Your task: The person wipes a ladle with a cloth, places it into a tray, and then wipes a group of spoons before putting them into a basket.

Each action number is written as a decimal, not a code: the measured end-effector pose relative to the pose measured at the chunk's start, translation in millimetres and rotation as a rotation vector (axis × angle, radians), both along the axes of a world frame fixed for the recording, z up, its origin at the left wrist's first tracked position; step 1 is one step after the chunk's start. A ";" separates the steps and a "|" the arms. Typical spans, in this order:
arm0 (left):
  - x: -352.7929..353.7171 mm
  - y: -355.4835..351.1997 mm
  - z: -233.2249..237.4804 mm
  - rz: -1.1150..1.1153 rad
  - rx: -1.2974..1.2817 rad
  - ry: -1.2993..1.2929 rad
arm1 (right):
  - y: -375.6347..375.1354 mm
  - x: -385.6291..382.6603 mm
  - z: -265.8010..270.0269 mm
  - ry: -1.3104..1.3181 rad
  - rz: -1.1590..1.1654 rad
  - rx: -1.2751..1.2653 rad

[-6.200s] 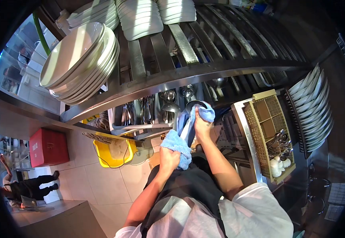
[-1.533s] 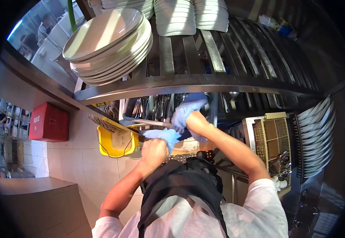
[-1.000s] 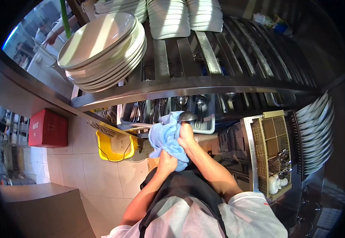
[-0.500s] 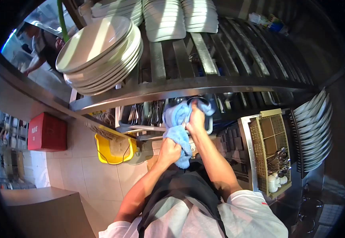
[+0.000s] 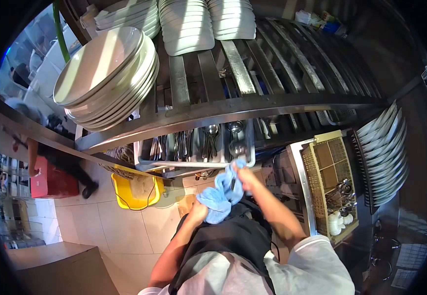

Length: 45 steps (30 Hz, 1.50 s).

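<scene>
A light blue cloth (image 5: pixel 216 202) is bunched between my two hands, in front of my black apron. My left hand (image 5: pixel 198 212) is closed round its lower left end. With closed fingers, my right hand (image 5: pixel 244 177) grips the upper right part. A small dark patch shows among the folds, and I cannot make out whether something is wrapped inside. Just beyond my hands is a cutlery tray (image 5: pixel 184 164) with a pale rim, on the level under the slatted shelf. Forks and spoons lie in its compartments, with large round spoons (image 5: pixel 234 128) at the right.
Stacked plates (image 5: pixel 106 73) and white dishes (image 5: pixel 189 34) stand on the slatted metal shelf (image 5: pixel 233 105). To my right are a wicker basket (image 5: pixel 316 182) with cutlery and a rack of upright plates (image 5: pixel 383 157). A yellow bucket (image 5: pixel 125 189), a red box (image 5: pixel 56 182) and a walking person (image 5: pixel 51 152) are at left.
Both hands and the cloth have come down and back from the tray toward my apron, uncovering the tray's right side. A person has come into view by the red box.
</scene>
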<state>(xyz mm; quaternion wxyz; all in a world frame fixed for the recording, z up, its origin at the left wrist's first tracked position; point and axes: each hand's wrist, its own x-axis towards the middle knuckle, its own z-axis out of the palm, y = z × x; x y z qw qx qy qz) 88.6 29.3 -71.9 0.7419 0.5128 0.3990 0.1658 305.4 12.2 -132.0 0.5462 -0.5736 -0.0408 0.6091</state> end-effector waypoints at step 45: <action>-27.1 -60.5 50.6 0.048 0.306 -0.215 | -141.7 -89.4 214.6 -0.773 0.421 0.515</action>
